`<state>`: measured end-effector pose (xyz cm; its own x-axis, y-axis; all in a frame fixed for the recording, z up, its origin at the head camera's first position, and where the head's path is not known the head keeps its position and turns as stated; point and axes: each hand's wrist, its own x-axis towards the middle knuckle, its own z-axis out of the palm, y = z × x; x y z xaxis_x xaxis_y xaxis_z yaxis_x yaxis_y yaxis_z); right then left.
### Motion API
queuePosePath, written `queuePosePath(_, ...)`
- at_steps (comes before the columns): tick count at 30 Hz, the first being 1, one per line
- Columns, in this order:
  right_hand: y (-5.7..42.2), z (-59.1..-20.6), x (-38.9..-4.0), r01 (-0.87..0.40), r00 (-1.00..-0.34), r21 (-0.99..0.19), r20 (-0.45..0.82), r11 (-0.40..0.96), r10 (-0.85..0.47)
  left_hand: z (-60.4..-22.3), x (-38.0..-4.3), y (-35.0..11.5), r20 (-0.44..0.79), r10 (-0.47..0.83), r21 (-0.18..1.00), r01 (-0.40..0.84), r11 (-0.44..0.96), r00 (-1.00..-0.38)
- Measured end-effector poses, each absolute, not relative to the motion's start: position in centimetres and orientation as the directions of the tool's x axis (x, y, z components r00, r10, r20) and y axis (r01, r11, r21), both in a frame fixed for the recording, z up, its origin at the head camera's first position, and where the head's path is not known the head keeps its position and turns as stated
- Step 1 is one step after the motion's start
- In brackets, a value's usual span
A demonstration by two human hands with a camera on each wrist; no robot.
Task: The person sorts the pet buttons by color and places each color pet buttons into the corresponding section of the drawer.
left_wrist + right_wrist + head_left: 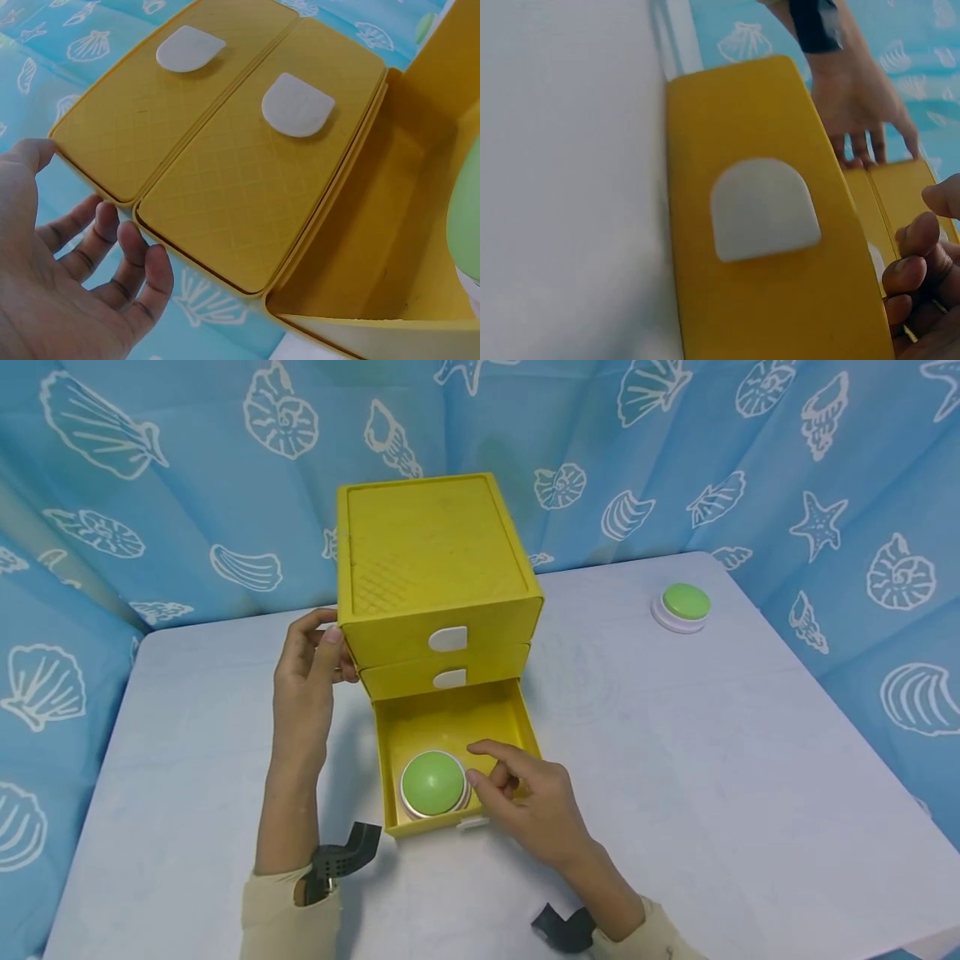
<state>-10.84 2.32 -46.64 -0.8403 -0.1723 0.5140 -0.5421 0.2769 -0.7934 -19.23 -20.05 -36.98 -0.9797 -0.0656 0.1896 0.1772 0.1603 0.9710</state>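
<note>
A yellow drawer cabinet [438, 547] has its bottom drawer [525, 735] pulled out, while the two upper drawers are closed. Inside the open drawer, near its front, sits a round push light [432, 783] with a green dome and white base. My left hand [307, 668] rests against the cabinet's left side, thumb at the front corner and fingertips along the edges of the closed drawers [240, 165]. Over the right part of the open drawer hovers my right hand [532, 802], holding nothing. Its thumb and index finger are apart beside the green dome; the other fingers are loosely bent.
A second green-topped round light [684, 603] stands at the back right of the white-covered table [675, 760]. White handles mark each drawer front, including the open one's handle [765, 210]. A blue shell-print curtain [202, 485] hangs behind and along the sides.
</note>
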Motion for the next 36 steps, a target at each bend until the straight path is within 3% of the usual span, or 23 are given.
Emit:
queuePosePath(5,4.0,-46.2,-11.4,-0.555,-0.824,-0.778,0.563,0.295,-0.064,-37.6,-19.6,-20.3,0.189,-0.063,0.974,0.179,0.138,-0.98)
queuePosePath(11,6.5,-44.8,-12.5,-0.48,-0.844,-0.797,0.534,0.367,0.057,-38.2,-20.2,-20.6,0.189,-0.064,0.973,0.178,0.147,-0.98)
queuePosePath(22,14.1,-50.5,-17.2,-0.297,-0.851,-0.742,0.491,0.601,0.185,-38.4,-19.9,-20.5,0.149,-0.076,0.979,0.136,0.149,-0.986)
queuePosePath(36,24.4,-53.5,-23.1,-0.017,-0.801,-0.792,0.376,0.611,0.465,-38.7,-19.9,-20.3,0.174,-0.078,0.976,0.162,0.144,-0.982)
